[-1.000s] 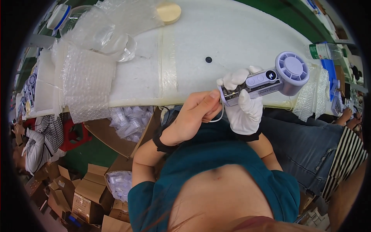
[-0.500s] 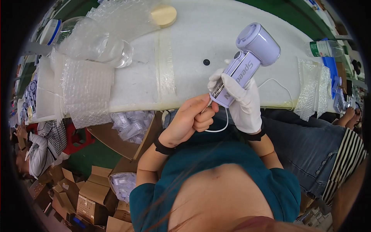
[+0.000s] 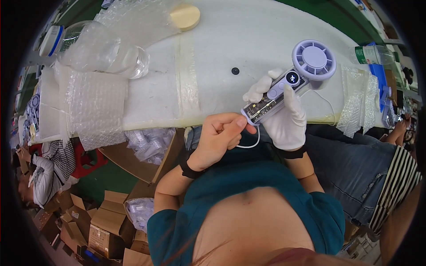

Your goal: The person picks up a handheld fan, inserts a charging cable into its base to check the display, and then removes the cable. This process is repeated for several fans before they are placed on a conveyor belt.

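A lilac handheld fan point(image 3: 275, 91) is tilted over the table's near edge, its round slotted head point(image 3: 314, 60) up and to the right. Its handle has a clear window showing a circuit board, two buttons and a small lit round display point(image 3: 292, 78). My right hand point(image 3: 286, 119), in a white glove, is wrapped round the handle, with the thumb by the buttons. At the handle's lower end, my bare left hand point(image 3: 224, 135) pinches a white cable point(image 3: 258, 138). The cable loops below the fan; its end is hidden by my fingers.
A small black disc point(image 3: 235, 71) lies on the white padded table point(image 3: 213, 40). Bubble wrap point(image 3: 95, 104), a clear jar point(image 3: 106, 48) and a cream round pad point(image 3: 185, 17) are at left. A bottle point(image 3: 372, 55) stands at right. Cartons point(image 3: 108, 217) crowd the lower left; people sit on both sides.
My right hand has turned the fan over, so the slotted head, buttons and lit display now face up. My left hand has stayed at the handle's lower end, shifting slightly.
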Tool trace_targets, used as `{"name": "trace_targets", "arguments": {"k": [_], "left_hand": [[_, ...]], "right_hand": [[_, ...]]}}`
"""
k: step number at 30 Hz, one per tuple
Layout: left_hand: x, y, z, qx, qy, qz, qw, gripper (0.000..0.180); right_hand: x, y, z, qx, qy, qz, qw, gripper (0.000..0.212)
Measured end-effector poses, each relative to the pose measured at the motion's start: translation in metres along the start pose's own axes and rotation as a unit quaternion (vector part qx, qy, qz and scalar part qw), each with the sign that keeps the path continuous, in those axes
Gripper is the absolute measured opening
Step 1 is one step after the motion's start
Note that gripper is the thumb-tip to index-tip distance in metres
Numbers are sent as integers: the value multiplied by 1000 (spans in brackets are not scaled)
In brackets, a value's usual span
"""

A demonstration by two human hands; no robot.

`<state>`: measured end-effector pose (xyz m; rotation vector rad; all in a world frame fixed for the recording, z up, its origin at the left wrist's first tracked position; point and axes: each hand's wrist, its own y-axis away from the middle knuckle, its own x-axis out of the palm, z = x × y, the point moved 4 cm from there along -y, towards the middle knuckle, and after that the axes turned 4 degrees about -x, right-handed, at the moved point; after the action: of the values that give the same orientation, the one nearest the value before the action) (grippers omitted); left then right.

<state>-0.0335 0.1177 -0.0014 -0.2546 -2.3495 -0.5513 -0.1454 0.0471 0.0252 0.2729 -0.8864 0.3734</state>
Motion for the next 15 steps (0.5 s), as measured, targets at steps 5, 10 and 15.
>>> {"name": "trace_targets", "arguments": {"k": [5,10,15], "left_hand": [[1,0,4,-15,38,8,999,29],[-11,18,-1,77,-1,-50,996,29],[-28,16,0,119,72,-87,986,28]], "right_hand": [[-2,-3,8,-37,15,5,999,33],[-21,-23,59,-145,-121,35,982,27],[0,-6,79,-194,297,-102,929,24]]}}
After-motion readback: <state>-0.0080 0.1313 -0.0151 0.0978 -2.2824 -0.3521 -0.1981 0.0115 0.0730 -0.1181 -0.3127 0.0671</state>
